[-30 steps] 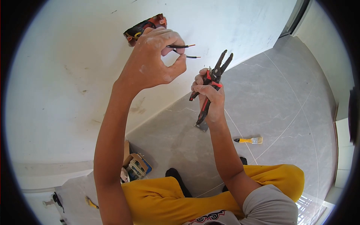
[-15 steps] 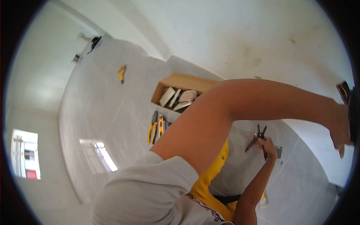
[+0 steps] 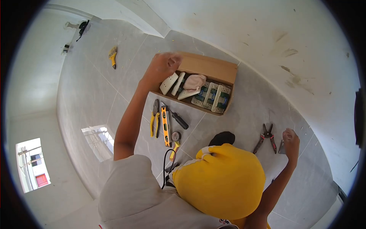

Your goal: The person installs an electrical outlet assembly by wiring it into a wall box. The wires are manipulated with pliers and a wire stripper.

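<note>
My left hand [image 3: 164, 64] is raised over the left end of an open cardboard box [image 3: 209, 63], slightly blurred, fingers loosely bent and apart, with nothing visible in it. White plates [image 3: 169, 84], a pinkish bundle [image 3: 195, 82] and several switch or socket units [image 3: 221, 100] lie in the box. On the right, my right hand [image 3: 291, 140] is closed with curled fingers; whatever it holds, if anything, is hidden. Beside it is a small dark rectangular piece [image 3: 281, 147]. Wire strippers [image 3: 267, 137] with red and black handles lie on the floor, jaws apart, left of that hand.
Yellow-handled pliers [image 3: 155, 119], an orange level [image 3: 166, 126], a black screwdriver [image 3: 179, 120] and a tape roll [image 3: 176, 136] lie below the box. A yellow brush [image 3: 113, 58] is farther left. My bent knee [image 3: 225, 179] fills the lower middle. A wall [image 3: 263, 34] runs along the upper right.
My left arm has swung from the wall at the far right to above the box. My right hand has let go of the wire strippers and moved right.
</note>
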`<state>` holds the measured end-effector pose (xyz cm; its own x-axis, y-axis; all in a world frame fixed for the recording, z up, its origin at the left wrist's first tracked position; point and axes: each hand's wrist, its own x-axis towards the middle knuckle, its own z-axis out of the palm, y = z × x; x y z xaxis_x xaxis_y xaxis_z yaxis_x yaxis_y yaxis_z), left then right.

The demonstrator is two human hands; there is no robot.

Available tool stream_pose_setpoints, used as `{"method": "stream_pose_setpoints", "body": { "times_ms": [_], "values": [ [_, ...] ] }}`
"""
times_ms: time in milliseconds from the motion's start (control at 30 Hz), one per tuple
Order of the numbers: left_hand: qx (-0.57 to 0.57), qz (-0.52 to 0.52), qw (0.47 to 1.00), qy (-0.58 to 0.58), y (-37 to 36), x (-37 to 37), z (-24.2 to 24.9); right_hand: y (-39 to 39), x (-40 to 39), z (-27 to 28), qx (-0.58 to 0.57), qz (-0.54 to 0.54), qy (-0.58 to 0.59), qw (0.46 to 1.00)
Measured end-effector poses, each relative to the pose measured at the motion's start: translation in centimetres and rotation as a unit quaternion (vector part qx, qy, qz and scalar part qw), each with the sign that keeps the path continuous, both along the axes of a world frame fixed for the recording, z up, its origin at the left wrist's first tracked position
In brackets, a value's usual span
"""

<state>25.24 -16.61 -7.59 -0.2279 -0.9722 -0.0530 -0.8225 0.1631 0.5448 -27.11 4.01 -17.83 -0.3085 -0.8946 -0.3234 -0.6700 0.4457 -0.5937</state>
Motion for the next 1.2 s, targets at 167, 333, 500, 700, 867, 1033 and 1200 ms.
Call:
{"method": "stream_pose_setpoints", "body": {
  "times_ms": [167,333,500,700,867,1033,1200],
  "values": [
    [0.076,0.040,0.987,-0.136,3.5,5.6,-8.4,-2.0,3.1,2.9,0.014,0.051,-0.020,0.998],
    [0.106,0.047,0.964,-0.241,3.6,7.9,-14.5,-4.1,7.0,4.7,-0.026,0.109,-0.038,0.993],
    [0.123,0.077,0.947,-0.288,3.0,7.9,-13.8,-4.7,9.6,5.5,-0.040,0.144,-0.087,0.985],
    [0.038,0.039,0.962,-0.268,2.4,8.2,-13.6,-4.0,10.6,5.0,-0.036,0.177,-0.089,0.980],
    [-0.041,0.078,0.975,-0.202,3.6,8.0,-11.3,-3.3,11.0,5.3,-0.044,0.191,-0.070,0.978],
    [0.102,0.148,0.980,0.089,5.0,7.3,-7.4,-3.3,12.6,5.6,-0.044,0.202,-0.105,0.973],
    [0.282,0.110,0.719,0.626,7.3,2.1,-5.6,-3.9,14.8,6.0,-0.085,0.218,-0.158,0.959]
  ]
}}
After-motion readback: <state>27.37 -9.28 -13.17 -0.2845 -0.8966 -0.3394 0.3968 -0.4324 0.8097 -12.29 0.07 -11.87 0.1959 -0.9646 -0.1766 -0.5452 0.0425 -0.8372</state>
